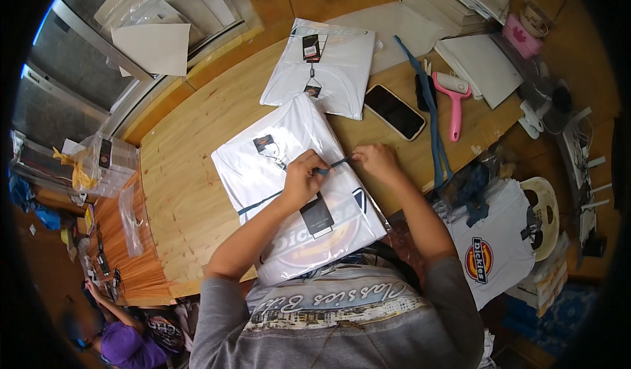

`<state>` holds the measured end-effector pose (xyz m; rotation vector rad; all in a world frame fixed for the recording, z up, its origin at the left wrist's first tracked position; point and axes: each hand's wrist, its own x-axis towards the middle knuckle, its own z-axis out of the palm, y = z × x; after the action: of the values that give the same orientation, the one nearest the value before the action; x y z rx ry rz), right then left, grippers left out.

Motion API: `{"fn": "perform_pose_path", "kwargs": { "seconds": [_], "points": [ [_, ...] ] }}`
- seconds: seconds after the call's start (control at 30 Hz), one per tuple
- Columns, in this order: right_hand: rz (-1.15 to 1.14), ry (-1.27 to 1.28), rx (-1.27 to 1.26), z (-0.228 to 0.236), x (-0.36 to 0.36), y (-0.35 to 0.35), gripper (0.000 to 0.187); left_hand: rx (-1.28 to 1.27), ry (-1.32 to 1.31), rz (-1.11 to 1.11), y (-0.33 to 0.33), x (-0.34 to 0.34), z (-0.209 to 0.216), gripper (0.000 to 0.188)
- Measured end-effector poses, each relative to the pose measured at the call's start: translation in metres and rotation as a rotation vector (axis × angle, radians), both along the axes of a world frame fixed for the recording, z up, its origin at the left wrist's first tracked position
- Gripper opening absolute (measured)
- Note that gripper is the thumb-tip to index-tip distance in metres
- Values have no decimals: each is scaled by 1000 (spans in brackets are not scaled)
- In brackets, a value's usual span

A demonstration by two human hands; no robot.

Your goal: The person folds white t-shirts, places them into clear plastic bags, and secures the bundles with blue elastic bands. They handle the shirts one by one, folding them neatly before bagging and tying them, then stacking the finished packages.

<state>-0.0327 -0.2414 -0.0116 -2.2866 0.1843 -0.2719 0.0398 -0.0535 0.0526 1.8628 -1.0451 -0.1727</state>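
Observation:
A stack of folded white T-shirts (296, 129) in clear plastic bags lies in front of me, its near end against my body. A dark blue cloth strip (260, 204) runs across the stack. Over its right part, my left hand (303, 179) is closed on the strip, with the knuckles up. My right hand (378, 161) pinches the strip's end just beyond the stack's right edge. Between the two hands the strip looks taut. A black hang tag (317, 215) shows under the top bag, below my left hand.
Another bagged white shirt (342, 60) lies beyond the stack on the wooden table (190, 172). To the right are a phone (394, 112), loose blue strips (435, 142) and a pink lint roller (453, 96). A person in purple (128, 339) is at the lower left.

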Motion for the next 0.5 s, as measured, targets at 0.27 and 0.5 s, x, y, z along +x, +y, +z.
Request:
{"fn": "perform_pose_path", "kwargs": {
  "seconds": [0.27, 0.5],
  "points": [
    [232, -68, 1902, 9, 8, 26, 27, -395, 701, -107, -5, -1, -14, 9],
    [90, -19, 1248, 6, 15, 8, 31, -320, 728, -130, 27, 0, -12, 10]
  ]
}}
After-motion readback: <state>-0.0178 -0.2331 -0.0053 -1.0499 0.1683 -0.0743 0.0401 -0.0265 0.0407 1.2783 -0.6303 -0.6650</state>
